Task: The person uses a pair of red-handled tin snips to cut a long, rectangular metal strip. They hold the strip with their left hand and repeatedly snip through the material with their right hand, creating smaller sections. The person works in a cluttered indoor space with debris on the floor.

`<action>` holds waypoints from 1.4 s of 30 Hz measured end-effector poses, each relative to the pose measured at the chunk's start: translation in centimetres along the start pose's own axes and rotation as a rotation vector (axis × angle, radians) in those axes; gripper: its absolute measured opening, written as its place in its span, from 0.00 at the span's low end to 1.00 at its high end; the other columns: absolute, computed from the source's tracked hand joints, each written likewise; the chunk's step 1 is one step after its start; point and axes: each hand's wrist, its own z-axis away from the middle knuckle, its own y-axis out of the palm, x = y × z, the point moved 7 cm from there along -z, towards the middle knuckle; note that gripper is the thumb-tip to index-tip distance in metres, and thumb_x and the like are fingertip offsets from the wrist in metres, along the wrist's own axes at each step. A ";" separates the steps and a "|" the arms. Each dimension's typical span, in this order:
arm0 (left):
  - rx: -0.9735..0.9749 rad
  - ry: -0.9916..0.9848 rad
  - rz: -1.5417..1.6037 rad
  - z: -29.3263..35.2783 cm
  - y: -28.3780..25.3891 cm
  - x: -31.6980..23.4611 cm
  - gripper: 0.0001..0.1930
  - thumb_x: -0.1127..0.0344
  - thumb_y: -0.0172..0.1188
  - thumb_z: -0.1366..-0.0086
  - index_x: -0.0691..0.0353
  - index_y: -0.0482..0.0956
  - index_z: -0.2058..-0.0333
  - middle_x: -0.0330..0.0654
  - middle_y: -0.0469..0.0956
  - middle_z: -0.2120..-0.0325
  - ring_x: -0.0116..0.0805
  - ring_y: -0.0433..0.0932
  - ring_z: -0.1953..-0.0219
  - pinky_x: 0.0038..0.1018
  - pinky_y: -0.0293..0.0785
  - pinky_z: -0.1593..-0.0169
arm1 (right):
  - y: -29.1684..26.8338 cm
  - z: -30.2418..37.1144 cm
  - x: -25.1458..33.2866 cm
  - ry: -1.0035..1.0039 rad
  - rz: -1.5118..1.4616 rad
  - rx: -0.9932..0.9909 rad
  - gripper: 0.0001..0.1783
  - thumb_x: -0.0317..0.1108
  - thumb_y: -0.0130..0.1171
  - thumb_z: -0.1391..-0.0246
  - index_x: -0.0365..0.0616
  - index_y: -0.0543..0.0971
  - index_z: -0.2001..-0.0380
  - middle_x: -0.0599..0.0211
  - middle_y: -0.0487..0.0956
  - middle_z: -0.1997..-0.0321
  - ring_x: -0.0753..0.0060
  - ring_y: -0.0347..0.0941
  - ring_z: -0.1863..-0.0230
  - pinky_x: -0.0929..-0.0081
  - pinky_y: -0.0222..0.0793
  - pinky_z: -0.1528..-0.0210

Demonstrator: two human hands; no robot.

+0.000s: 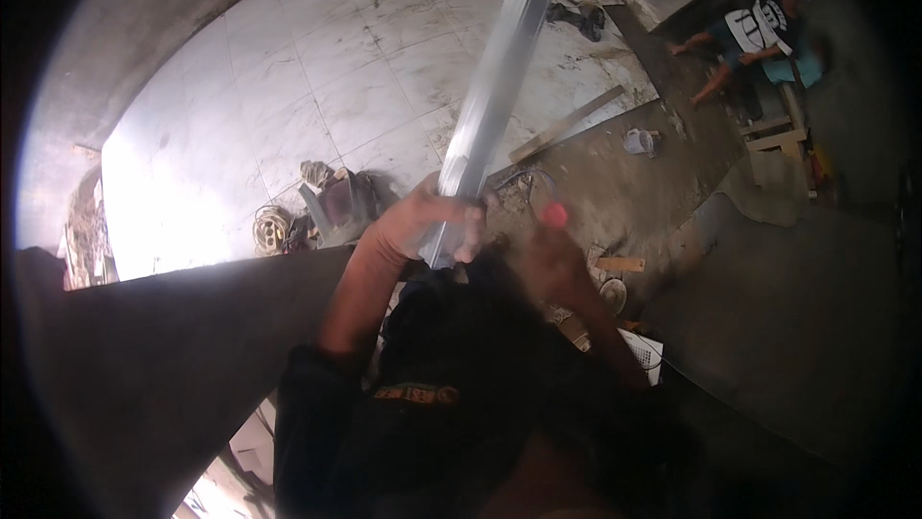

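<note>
My left hand (434, 223) is wrapped round the lower end of a long, silvery metal channel (498, 82). The channel rises at a slant, leaning to the right toward its far end. Just right of it, my right hand (555, 260) is closed, smeared by motion, around a red-handled tool (553, 215). A thin, dark curved piece shows beside the red part, but blur hides the tool's exact kind. The tool and the channel appear apart.
A tiled floor (317, 68) with dirt marks spreads ahead. A wooden strip (567, 125) and a clear plastic mug (640, 142) lie on the right. A grey chair (336, 207) stands left, beside a coiled cable (272, 228). Another person (759, 29) sits at the far right.
</note>
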 end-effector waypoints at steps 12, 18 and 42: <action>-0.277 0.058 -0.436 2.7 -2.0 -6.6 0.11 0.71 0.63 0.43 0.73 0.78 0.63 0.45 0.79 0.78 0.33 0.80 0.81 0.26 0.76 0.78 | -4.7 -12.4 13.2 -0.019 0.129 0.322 0.20 0.35 0.50 0.39 0.31 0.72 0.49 0.39 0.75 0.53 0.35 0.73 0.51 0.51 0.70 0.48; -0.348 0.001 -0.548 3.1 -1.9 -7.2 0.10 0.75 0.62 0.45 0.74 0.78 0.65 0.46 0.79 0.79 0.33 0.80 0.81 0.25 0.75 0.78 | -4.1 -13.1 13.6 0.039 0.141 0.359 0.19 0.35 0.50 0.41 0.34 0.73 0.50 0.38 0.75 0.56 0.33 0.73 0.52 0.51 0.69 0.49; -0.372 -0.043 -0.587 2.1 -3.3 -4.3 0.10 0.76 0.64 0.46 0.73 0.77 0.64 0.48 0.80 0.78 0.34 0.80 0.80 0.26 0.75 0.79 | -4.2 -11.9 12.2 0.182 0.345 0.427 0.16 0.37 0.49 0.39 0.32 0.75 0.61 0.40 0.76 0.58 0.35 0.73 0.54 0.48 0.68 0.51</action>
